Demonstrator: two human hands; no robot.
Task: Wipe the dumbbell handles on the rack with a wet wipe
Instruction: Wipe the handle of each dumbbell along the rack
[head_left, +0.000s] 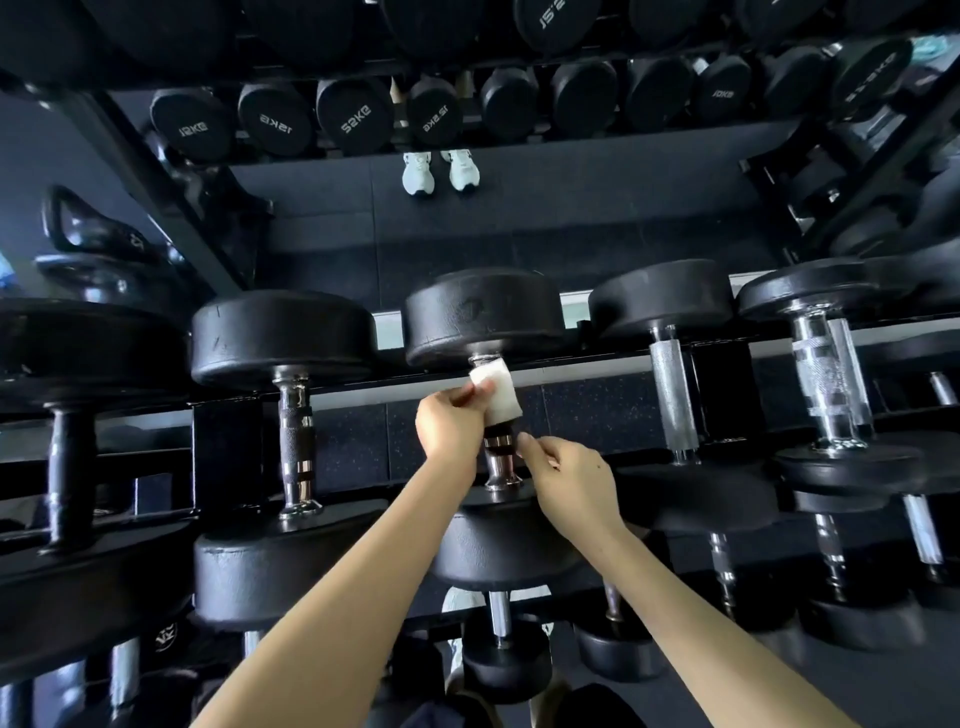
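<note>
As left hand (447, 427) pinches wet wipe (500, 389) on dumbbell handle (497, 451), right hand (567, 483) near

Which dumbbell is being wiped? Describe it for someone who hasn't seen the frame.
Find the dumbbell rack's row that runs across the middle of the view, along the horizontal rail. The dumbbell is third from the left in that row, with round black heads. It is the only one whose handle has a white wet wipe wrapped round it, pinched by the left hand.

Gaps beside handle (500, 457); heads (483, 317) at both ends
</note>
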